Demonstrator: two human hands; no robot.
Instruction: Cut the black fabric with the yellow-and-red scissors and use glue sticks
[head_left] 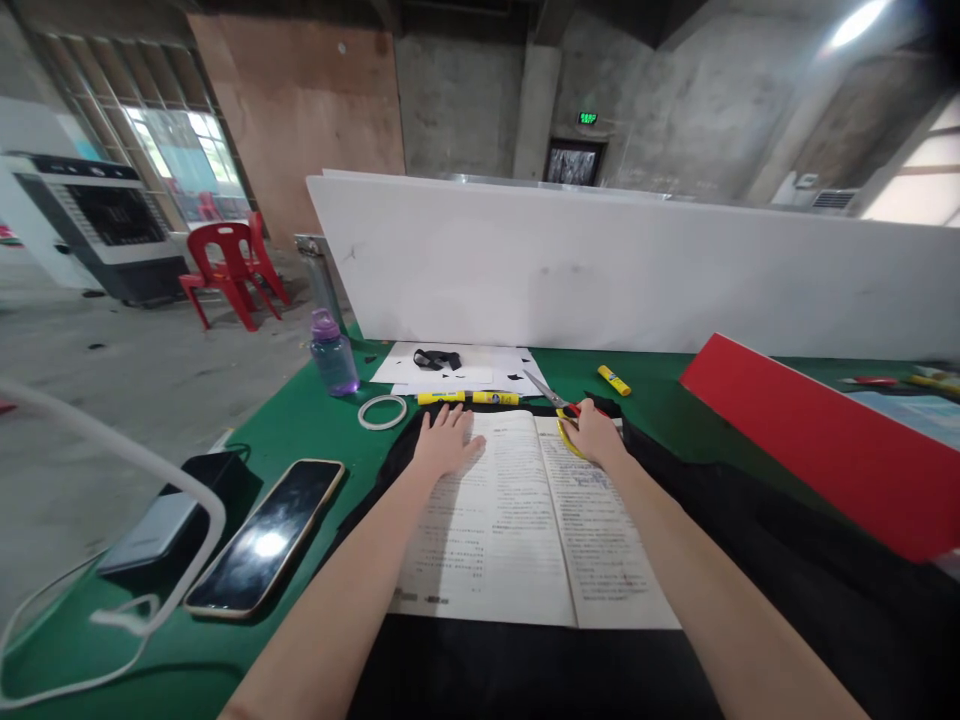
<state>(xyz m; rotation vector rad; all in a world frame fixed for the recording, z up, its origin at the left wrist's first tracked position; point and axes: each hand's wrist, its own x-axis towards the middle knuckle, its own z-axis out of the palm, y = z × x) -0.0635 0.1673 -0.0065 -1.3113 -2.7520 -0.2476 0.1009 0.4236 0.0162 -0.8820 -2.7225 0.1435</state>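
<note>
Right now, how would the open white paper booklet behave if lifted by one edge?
The open white paper booklet looks thin and soft-covered, so it would likely sag. It lies on black cloth, so a push may bunch the cloth rather than slide. The left hand flat on its page hints it may spring shut.

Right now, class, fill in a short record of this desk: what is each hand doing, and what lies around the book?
left hand: flat, fingers spread, on left page of open book
right hand: closed on handles of scissors, at top of right page
under book: black cloth on green table
left of book: phone, tape ring, purple bottle
right of book: red board
</note>
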